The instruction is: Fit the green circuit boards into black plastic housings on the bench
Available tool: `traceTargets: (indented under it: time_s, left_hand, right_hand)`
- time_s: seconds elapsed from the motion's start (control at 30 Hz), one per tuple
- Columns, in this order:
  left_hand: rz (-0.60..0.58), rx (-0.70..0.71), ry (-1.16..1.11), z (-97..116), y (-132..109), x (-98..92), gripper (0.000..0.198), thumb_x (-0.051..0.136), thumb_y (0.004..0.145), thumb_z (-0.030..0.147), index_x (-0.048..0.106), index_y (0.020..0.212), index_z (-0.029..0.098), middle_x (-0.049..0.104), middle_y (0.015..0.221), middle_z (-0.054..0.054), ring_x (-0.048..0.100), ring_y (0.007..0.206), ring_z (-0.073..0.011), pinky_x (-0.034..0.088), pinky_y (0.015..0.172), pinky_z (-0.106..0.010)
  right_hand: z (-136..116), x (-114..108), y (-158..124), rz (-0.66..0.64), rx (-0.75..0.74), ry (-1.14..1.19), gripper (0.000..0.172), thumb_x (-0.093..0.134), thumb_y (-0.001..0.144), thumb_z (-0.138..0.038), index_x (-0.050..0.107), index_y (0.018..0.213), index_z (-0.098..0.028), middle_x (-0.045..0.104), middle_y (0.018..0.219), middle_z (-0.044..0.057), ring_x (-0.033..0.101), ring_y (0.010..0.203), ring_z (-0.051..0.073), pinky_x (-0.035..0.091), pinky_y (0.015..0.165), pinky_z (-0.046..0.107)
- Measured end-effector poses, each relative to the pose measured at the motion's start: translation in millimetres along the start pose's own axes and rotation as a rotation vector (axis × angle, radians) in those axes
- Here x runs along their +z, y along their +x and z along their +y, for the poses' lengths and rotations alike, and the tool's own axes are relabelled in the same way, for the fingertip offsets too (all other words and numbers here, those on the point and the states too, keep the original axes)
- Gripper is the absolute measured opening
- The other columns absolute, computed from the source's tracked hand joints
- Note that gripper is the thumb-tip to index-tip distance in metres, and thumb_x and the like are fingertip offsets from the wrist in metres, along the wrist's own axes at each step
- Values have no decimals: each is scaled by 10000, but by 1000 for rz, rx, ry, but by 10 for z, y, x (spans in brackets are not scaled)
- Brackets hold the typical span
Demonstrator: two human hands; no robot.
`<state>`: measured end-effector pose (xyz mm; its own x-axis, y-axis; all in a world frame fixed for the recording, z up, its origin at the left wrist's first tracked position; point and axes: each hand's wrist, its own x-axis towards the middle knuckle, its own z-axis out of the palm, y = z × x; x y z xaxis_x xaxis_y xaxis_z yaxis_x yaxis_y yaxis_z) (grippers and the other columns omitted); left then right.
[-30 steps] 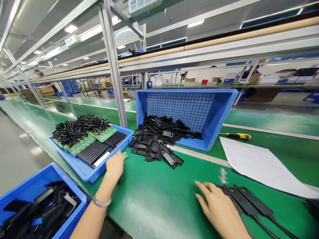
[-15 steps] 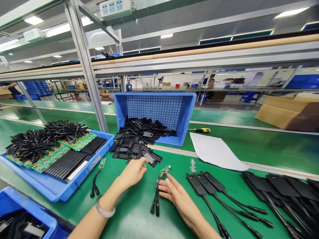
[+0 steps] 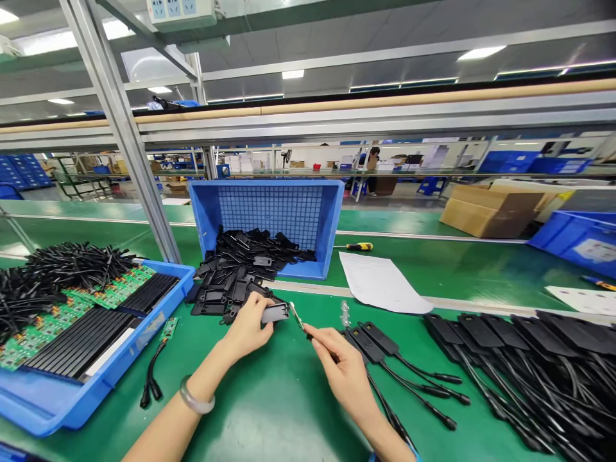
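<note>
My left hand pinches a black plastic casing half, its hollow inner side showing, at the front of a pile of similar casings. Just right of it, my right hand grips a small circuit board near its cable end. The board is tilted edge-on and close to the casing; whether they touch I cannot tell. Most of its cable is hidden by my fingers. Another circuit board with a black two-ended cable lies on the green bench to the left.
A blue crate on its side spills casings. At left, a blue tray holds boards with cables. Closed black units with cables lie at right, more beyond. A paper sheet and a yellow-black screwdriver lie behind.
My left hand has taken a casing from the pile's edge. My right hand has lifted the circuit board from the bench and turned it toward the casing. The view has swung right.
</note>
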<state>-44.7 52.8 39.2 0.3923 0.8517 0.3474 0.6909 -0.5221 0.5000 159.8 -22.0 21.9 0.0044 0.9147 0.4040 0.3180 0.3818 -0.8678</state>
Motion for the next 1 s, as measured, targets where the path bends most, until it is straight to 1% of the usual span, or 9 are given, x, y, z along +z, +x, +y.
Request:
traceTargets:
  time_s: [0.07, 0.17, 0.2, 0.27, 0.4, 0.53, 0.77, 0.9, 1.0]
  left_hand:
    - [-26, -108, -322, 37, -75, 29, 343, 588, 677, 126, 581, 1017, 170, 553, 973, -60, 560, 891, -203, 464, 800, -328]
    - [-165, -274, -864, 31, -157, 102, 404, 718, 629, 187, 579, 1006, 149, 601, 876, -39, 574, 785, -170, 453, 715, -279]
    - [-190, -306, -1002, 22, -180, 124, 442, 756, 613, 204, 581, 1015, 145, 611, 858, -34, 574, 769, -159, 444, 710, -268]
    - [-191, -323, -1168, 10, -219, 156, 486, 807, 589, 227, 597, 1020, 143, 628, 884, -38, 576, 797, -156, 431, 739, -262]
    - [-141, -298, -1319, 18, -273, 187, 491, 833, 599, 249, 624, 1035, 158, 639, 1045, -70, 575, 945, -185, 410, 866, -287]
    - [-140, -335, -1421, 42, -304, 224, 505, 823, 633, 227, 616, 1091, 175, 629, 1142, -95, 580, 1000, -194, 398, 936, -322]
    - [-191, -386, -1539, 117, -355, 246, 520, 788, 685, 215, 581, 1162, 195, 575, 1233, -114, 593, 1026, -228, 485, 874, -361]
    - [-179, -392, -1554, 179, -371, 246, 517, 764, 713, 225, 559, 1188, 195, 576, 1228, -123, 588, 1051, -245, 501, 862, -366]
    - [-128, -414, -1540, 222, -377, 309, 474, 743, 738, 258, 557, 1167, 182, 603, 1178, -125, 601, 1032, -247, 506, 844, -364]
  right_hand:
    - [-2, -23, -8, 7, -171, -153, 306, 437, 925, -282, 689, 1098, -289, 617, 907, 66, 588, 815, 205, 484, 692, 309]
    - [19, -23, -21, 6, -390, -322, 369, 383, 930, -160, 682, 1091, -305, 630, 936, 63, 586, 844, 202, 497, 696, 321]
    - [27, -17, -24, 4, -435, -355, 372, 380, 931, -138, 675, 1095, -294, 633, 932, 63, 584, 833, 199, 501, 683, 321]
    - [34, -4, -27, 1, -473, -387, 339, 399, 935, -123, 650, 1119, -258, 636, 920, 65, 582, 813, 194, 508, 666, 315]
    - [36, 10, -29, 9, -463, -408, 280, 432, 941, -139, 621, 1127, -229, 629, 917, 68, 592, 818, 198, 518, 677, 304]
    - [66, 24, -41, -21, -455, -426, 276, 423, 948, -147, 622, 1122, -228, 619, 920, 71, 592, 824, 198, 519, 680, 300]
    - [124, 77, -79, -80, -403, -416, 278, 412, 953, -158, 609, 1141, -214, 602, 934, 79, 583, 845, 199, 521, 707, 301]
    - [130, 99, -97, -126, -358, -422, 282, 402, 952, -164, 614, 1128, -224, 593, 933, 76, 580, 837, 201, 521, 712, 307]
    - [124, 119, -109, -162, -330, -448, 292, 378, 953, -165, 623, 1102, -219, 589, 916, 77, 580, 821, 204, 519, 703, 316]
